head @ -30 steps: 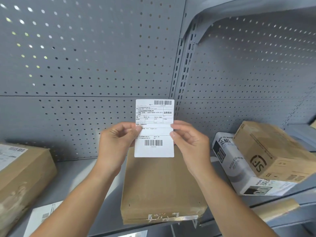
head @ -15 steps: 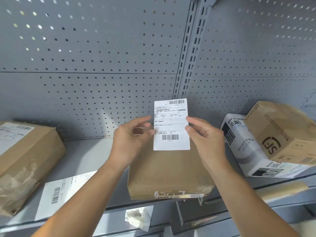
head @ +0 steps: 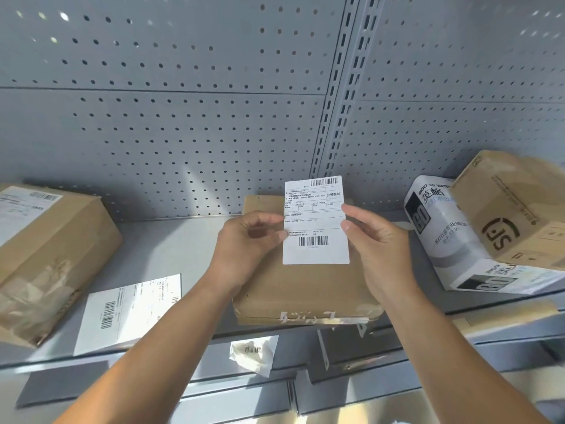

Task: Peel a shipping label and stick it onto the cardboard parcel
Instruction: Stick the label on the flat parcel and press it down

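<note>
A white shipping label [head: 315,228] with two barcodes is held upright in the air, printed side toward me. My left hand [head: 247,246] pinches its left edge and my right hand [head: 376,243] pinches its right edge. Directly below and behind it, a flat brown cardboard parcel [head: 302,289] lies on the grey shelf [head: 171,246], its front edge taped and overhanging the shelf lip. The label hangs above the parcel's far half and I cannot tell whether it touches the cardboard.
A labelled cardboard box [head: 46,246] stands at the left, with a white label sheet [head: 128,313] lying beside it. At the right, a white printed carton [head: 452,240] and a brown box [head: 516,209] lean together. A crumpled paper [head: 253,353] sits below. Perforated grey panel [head: 183,133] behind.
The view has tilted down, showing more of the shelf and the sheet at the left. Both hands and the label have come lower, closer to the parcel's top face.
</note>
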